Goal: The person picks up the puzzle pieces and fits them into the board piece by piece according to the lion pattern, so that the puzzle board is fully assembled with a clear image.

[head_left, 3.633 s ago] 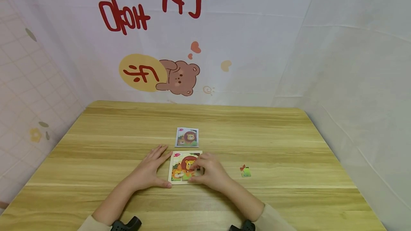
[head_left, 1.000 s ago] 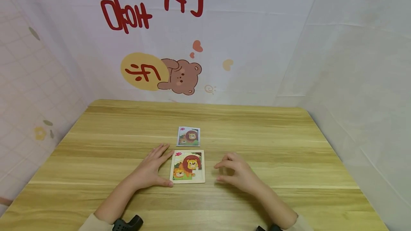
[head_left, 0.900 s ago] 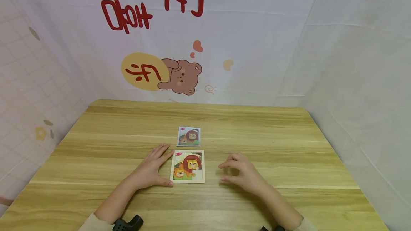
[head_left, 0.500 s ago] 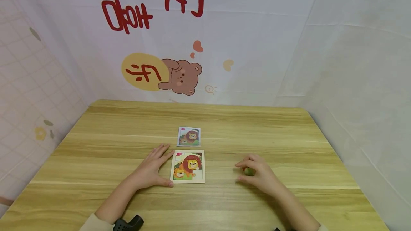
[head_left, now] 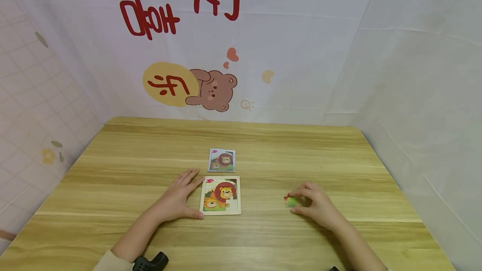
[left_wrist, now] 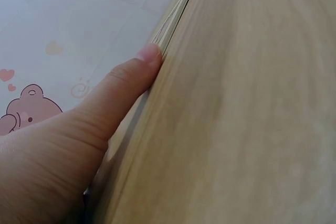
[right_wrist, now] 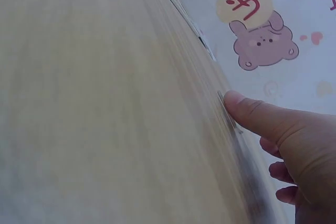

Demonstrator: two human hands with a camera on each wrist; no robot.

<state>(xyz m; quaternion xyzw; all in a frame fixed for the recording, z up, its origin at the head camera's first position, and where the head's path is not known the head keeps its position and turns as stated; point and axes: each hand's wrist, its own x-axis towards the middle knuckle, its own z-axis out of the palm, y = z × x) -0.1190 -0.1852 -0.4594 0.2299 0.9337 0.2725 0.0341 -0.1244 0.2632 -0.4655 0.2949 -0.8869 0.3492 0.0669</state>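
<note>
A lion jigsaw puzzle (head_left: 220, 195) in a light wooden frame lies on the table, with a pale gap at its lower right corner. My left hand (head_left: 171, 204) rests beside it, fingers spread, thumb and index fingertip at the frame's left edge. In the left wrist view the left thumb (left_wrist: 121, 85) meets the frame's side. To the right, my right hand (head_left: 318, 206) pinches a loose green and red puzzle piece (head_left: 290, 201) between thumb and index finger, low at the tabletop. The right wrist view shows the thumb (right_wrist: 252, 111) against the piece's thin edge.
A picture card (head_left: 221, 160) with the same lion scene lies just behind the puzzle. The wooden table (head_left: 150, 145) ends at a white printed cloth (head_left: 301, 53) at the back, with more cloth along both sides.
My right hand has left the puzzle's lower right part, moved right across the table and taken the loose piece between its fingertips. The left hand has stayed at the frame.
</note>
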